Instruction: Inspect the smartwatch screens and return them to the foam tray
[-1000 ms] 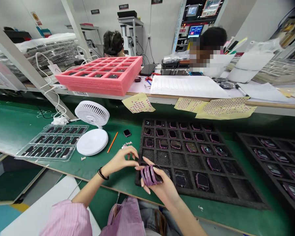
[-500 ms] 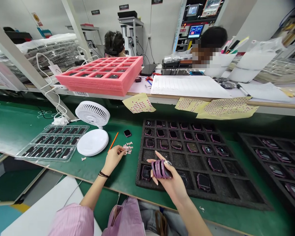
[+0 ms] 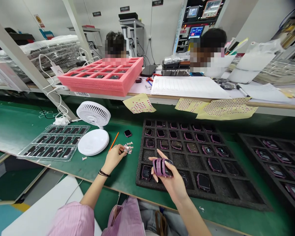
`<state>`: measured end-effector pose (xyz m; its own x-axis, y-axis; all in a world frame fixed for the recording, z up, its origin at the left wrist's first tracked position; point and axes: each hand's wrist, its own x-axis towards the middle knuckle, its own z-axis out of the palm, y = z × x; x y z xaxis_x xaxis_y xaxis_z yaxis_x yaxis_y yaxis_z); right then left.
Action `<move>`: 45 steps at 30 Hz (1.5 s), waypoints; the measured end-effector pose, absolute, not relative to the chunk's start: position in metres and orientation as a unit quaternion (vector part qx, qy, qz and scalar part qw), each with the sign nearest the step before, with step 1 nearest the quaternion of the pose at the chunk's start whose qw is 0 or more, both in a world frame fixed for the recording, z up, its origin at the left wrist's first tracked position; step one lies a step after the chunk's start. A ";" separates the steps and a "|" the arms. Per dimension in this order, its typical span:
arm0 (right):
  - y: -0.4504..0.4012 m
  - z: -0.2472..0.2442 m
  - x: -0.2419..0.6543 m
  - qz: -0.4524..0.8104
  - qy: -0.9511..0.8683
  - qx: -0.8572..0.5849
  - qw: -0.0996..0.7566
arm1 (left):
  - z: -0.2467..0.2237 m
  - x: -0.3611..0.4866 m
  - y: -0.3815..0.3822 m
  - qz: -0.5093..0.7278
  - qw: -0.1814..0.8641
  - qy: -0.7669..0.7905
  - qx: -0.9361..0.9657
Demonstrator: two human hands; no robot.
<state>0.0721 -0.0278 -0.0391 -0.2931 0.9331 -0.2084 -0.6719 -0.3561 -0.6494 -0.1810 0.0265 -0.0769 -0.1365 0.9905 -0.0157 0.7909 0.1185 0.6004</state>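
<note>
Several purple-framed smartwatch bodies (image 3: pixel 159 167) are stacked face to back in my right hand (image 3: pixel 173 182), its fingers closed around them. That hand is over the lower left of a black foam tray (image 3: pixel 179 160) with smartwatches in many of its pockets. My left hand (image 3: pixel 114 158) rests on the green bench with fingertips pinched at the edge of a pile of small pale strips (image 3: pixel 129 149). Whether a strip is between those fingertips is hidden. An orange stick (image 3: pixel 113 141) lies just beyond my left hand, and a single smartwatch (image 3: pixel 128 133) sits behind the pile.
A white fan (image 3: pixel 93 141) stands left of my left hand, beside a clear plastic tray (image 3: pixel 51 144) of black parts. A second foam tray (image 3: pixel 250 141) is at the far right. Above the bench, a shelf bears pink foam trays (image 3: pixel 123 87) and papers. Two people are beyond it.
My right hand with the stacked watches has turned and shifted very slightly to the right. My left hand stays at the strips. The whole view has shifted slightly.
</note>
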 end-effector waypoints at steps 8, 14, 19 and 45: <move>-0.030 -0.041 0.072 0.765 -0.236 -0.292 0.524 | -0.068 -0.179 0.026 0.257 0.238 0.703 0.619; -0.030 -0.039 0.067 0.744 -0.240 -0.292 0.551 | -0.039 -0.148 0.011 0.459 0.466 0.560 0.508; -0.027 -0.044 0.064 0.727 -0.236 -0.304 0.569 | -0.032 -0.105 0.006 0.458 0.567 0.489 0.479; -0.030 -0.060 0.045 0.489 -0.343 -0.378 0.707 | -0.046 -0.020 -0.019 0.620 0.393 0.487 0.473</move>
